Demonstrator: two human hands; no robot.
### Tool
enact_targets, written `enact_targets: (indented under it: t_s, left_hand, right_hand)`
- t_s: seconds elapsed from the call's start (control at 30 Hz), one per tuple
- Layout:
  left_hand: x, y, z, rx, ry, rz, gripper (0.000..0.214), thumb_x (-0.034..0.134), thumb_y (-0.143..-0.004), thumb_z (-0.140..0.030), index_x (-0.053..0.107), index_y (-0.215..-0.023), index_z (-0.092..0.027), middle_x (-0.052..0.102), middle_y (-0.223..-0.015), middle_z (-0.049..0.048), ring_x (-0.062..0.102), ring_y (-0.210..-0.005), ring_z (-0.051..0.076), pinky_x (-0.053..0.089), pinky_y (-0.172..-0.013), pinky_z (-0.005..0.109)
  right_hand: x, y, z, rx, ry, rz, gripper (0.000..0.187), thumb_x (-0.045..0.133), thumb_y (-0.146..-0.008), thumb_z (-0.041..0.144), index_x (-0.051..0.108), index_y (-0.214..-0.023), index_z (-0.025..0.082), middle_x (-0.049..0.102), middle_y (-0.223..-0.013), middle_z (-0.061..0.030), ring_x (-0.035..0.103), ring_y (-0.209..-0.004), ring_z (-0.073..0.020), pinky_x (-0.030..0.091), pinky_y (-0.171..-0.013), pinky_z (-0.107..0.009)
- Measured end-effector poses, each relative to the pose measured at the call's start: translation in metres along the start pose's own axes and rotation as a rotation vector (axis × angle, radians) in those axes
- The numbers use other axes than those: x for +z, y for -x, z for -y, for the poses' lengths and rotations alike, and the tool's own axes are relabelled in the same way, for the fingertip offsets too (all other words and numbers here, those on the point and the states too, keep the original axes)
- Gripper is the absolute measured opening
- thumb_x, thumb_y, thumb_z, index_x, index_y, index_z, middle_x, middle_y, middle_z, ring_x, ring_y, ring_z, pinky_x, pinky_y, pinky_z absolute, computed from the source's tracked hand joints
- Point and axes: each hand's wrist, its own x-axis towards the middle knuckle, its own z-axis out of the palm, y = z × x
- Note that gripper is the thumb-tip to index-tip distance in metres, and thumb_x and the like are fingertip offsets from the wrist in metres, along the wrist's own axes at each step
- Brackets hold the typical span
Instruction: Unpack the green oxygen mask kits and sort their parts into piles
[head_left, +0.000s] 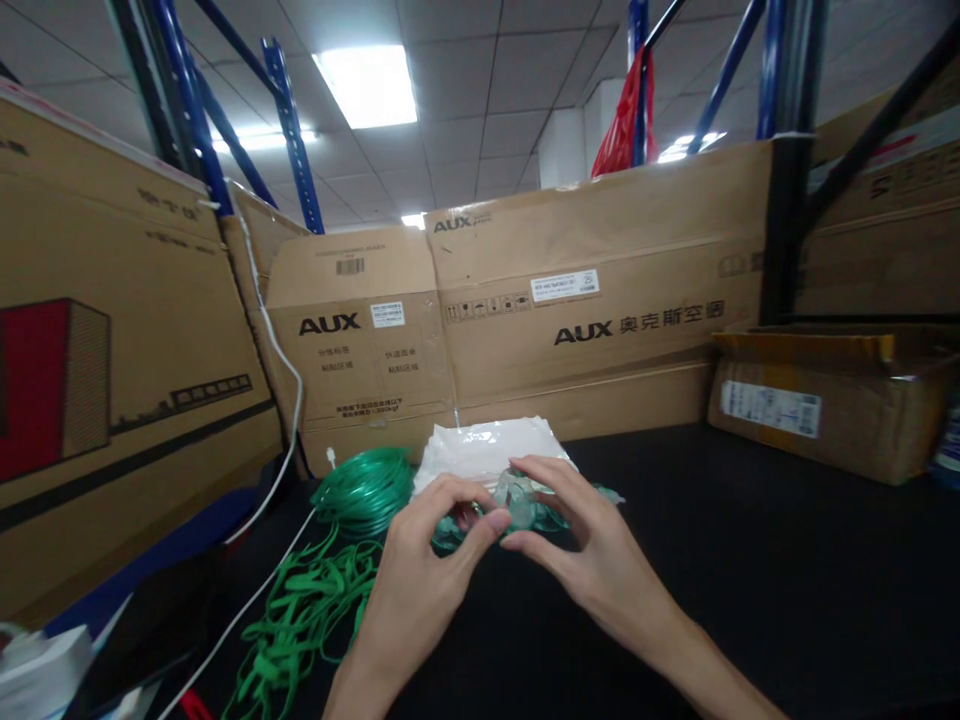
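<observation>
My left hand [439, 535] is closed, thumb and index finger drawn together at the edge of a clear, slightly green plastic piece [521, 508]. Its exact kind is blurred. Facing it, my right hand [577, 525] curves around the other side with thumb and fingers apart; whether a fingertip touches the piece I cannot tell. Behind both hands lie more clear greenish plastic pieces [555, 518], partly hidden by the fingers. A stack of white plastic bags [487, 445] rests just beyond them.
To the left lie a coil of green clear tubing [367, 485] and tangled green elastic cords [300, 605]. A white cable [281, 350] runs down past a dark flat device [150, 620]. Cardboard panels [510, 350] wall the black table [750, 580]; an open carton [817, 400] stands right.
</observation>
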Motion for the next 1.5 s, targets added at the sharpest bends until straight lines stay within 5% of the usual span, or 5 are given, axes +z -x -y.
enact_targets:
  t_s: [0.4, 0.6, 0.87, 1.2, 1.5]
  left_hand:
    - [-0.004, -0.008, 0.006, -0.284, 0.265, 0.122, 0.03, 0.059, -0.095, -0.041, 0.077, -0.085, -0.019, 0.07, -0.076, 0.0006, 0.057, -0.069, 0.016, 0.043, -0.063, 0.025]
    - [0.003, -0.004, 0.007, -0.188, 0.197, 0.179, 0.03, 0.053, -0.099, -0.038, 0.077, -0.106, -0.021, 0.076, -0.099, 0.0033, 0.066, -0.093, 0.021, 0.049, -0.088, 0.03]
    - [-0.087, 0.015, 0.038, -0.569, -0.645, 0.228, 0.036, 0.056, -0.09, -0.054, 0.08, -0.09, -0.027, 0.079, -0.094, 0.0062, 0.07, -0.094, 0.03, 0.046, -0.08, 0.033]
    - [-0.125, 0.03, 0.063, -0.789, -0.724, 0.352, 0.016, 0.069, -0.071, -0.04, 0.076, -0.068, -0.027, 0.076, -0.07, -0.0003, 0.071, -0.074, 0.024, 0.044, -0.06, 0.027]
    - [-0.096, 0.013, 0.01, -0.183, -0.675, -0.554, 0.028, 0.059, -0.093, -0.049, 0.065, -0.102, -0.023, 0.074, -0.1, 0.0041, 0.071, -0.087, 0.023, 0.054, -0.084, 0.037]
  right_hand:
    - [0.01, 0.003, -0.003, -0.098, 0.191, 0.104, 0.04, 0.061, -0.097, 0.023, 0.061, -0.136, 0.017, 0.065, -0.137, -0.0125, 0.06, -0.128, -0.0236, 0.046, -0.113, -0.041]
    - [0.01, 0.005, -0.013, -0.028, 0.164, 0.134, 0.037, 0.058, -0.098, 0.023, 0.061, -0.135, 0.021, 0.066, -0.136, -0.0103, 0.061, -0.127, -0.0233, 0.048, -0.11, -0.039]
    - [-0.003, -0.001, -0.03, 0.037, 0.279, 0.056, 0.028, 0.06, -0.095, 0.027, 0.072, -0.119, 0.019, 0.075, -0.119, -0.0111, 0.071, -0.111, -0.0288, 0.057, -0.098, -0.042]
    - [0.0, -0.002, -0.025, 0.025, 0.265, 0.065, 0.028, 0.064, -0.093, 0.028, 0.072, -0.118, 0.018, 0.076, -0.118, -0.0099, 0.072, -0.108, -0.028, 0.057, -0.098, -0.04]
    - [0.0, -0.003, -0.018, 0.022, 0.246, 0.078, 0.025, 0.064, -0.094, 0.025, 0.072, -0.117, 0.018, 0.076, -0.116, -0.0077, 0.072, -0.106, -0.0253, 0.055, -0.097, -0.037]
